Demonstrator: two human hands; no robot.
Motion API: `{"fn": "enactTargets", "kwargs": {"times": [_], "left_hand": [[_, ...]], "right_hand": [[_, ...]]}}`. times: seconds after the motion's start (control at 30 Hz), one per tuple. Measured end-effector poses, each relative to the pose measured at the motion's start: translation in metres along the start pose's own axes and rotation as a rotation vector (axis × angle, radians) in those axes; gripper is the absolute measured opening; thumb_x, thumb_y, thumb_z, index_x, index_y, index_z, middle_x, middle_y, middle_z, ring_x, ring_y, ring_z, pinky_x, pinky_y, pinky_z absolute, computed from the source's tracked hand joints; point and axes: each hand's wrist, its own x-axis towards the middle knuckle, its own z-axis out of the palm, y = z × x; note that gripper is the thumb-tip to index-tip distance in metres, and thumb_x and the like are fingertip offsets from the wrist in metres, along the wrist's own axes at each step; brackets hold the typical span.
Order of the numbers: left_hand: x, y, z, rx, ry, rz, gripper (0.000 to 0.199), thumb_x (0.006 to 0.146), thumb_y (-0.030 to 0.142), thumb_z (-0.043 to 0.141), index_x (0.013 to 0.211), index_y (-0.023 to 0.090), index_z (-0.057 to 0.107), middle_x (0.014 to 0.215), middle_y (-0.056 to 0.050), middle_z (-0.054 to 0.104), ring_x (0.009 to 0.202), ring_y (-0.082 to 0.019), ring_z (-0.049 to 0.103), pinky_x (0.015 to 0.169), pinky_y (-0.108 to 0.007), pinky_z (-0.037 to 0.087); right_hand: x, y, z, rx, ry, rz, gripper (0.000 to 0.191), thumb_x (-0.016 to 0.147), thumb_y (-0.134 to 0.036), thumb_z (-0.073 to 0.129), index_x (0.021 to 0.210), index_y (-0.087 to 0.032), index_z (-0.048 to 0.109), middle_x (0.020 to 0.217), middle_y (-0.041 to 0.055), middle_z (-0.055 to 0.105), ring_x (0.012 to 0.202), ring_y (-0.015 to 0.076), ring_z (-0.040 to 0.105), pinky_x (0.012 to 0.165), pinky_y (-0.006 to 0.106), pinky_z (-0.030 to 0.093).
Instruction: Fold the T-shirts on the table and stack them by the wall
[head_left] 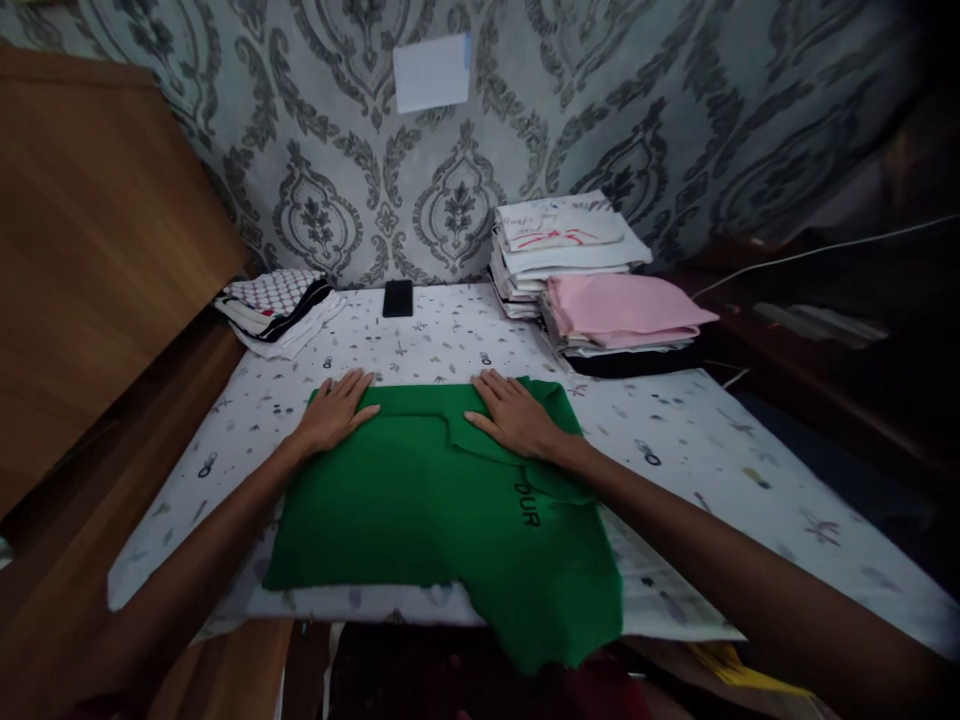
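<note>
A green T-shirt (390, 500) with dark lettering lies partly folded on the cloth-covered table. One sleeve part hangs over the near edge. My left hand (335, 412) rests flat on the shirt's far left corner, fingers stretched out. Toward the far right of the shirt, my right hand (514, 415) lies flat with its thumb apart, pressing near the collar area. Neither hand grips the fabric.
Folded white clothes (562, 225) and a pile topped by a pink garment (622, 308) stand at the back right. A dark phone (397, 298) and folded checked cloths (277, 300) lie at the back. Wooden furniture (97, 250) borders the left side.
</note>
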Motion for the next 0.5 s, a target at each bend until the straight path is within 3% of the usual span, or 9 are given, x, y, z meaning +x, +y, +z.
{"fn": "enactTargets", "kwargs": {"times": [0.13, 0.23, 0.37, 0.5], "left_hand": [[-0.004, 0.006, -0.006, -0.014, 0.041, 0.037, 0.066, 0.101, 0.058, 0.026, 0.157, 0.023, 0.026, 0.165, -0.012, 0.025, 0.153, -0.029, 0.02, 0.122, -0.057, 0.017], [-0.022, 0.017, -0.014, -0.092, 0.101, 0.092, 0.063, 0.1, 0.055, 0.031, 0.152, 0.021, 0.035, 0.163, -0.013, 0.031, 0.152, -0.03, 0.025, 0.122, -0.057, 0.02], [-0.074, 0.044, -0.023, -0.247, 0.105, 0.296, 0.05, 0.1, 0.051, 0.039, 0.142, 0.025, 0.049, 0.152, -0.011, 0.048, 0.141, -0.029, 0.044, 0.115, -0.051, 0.038], [-0.129, 0.069, -0.017, -0.223, 0.073, 0.49, 0.041, 0.099, 0.042, 0.047, 0.139, 0.031, 0.053, 0.145, -0.007, 0.056, 0.134, -0.026, 0.052, 0.116, -0.05, 0.038]], "right_hand": [[0.0, -0.007, -0.017, 0.049, -0.026, -0.013, 0.075, 0.098, -0.063, 0.028, 0.154, -0.014, 0.033, 0.16, 0.0182, 0.034, 0.15, 0.0367, 0.025, 0.12, 0.058, 0.027], [-0.019, -0.013, -0.046, 0.125, 0.065, -0.049, 0.063, 0.099, -0.051, 0.04, 0.152, -0.017, 0.036, 0.161, 0.017, 0.032, 0.149, 0.0359, 0.027, 0.118, 0.059, 0.03], [-0.082, -0.018, -0.086, 0.253, 0.135, -0.111, 0.038, 0.101, -0.035, 0.043, 0.133, -0.021, 0.058, 0.144, 0.0138, 0.053, 0.128, 0.0298, 0.056, 0.103, 0.05, 0.051], [-0.166, -0.026, -0.091, 0.28, 0.062, -0.199, 0.029, 0.099, -0.02, 0.044, 0.118, -0.021, 0.067, 0.122, 0.0134, 0.066, 0.109, 0.0237, 0.066, 0.087, 0.039, 0.058]]}}
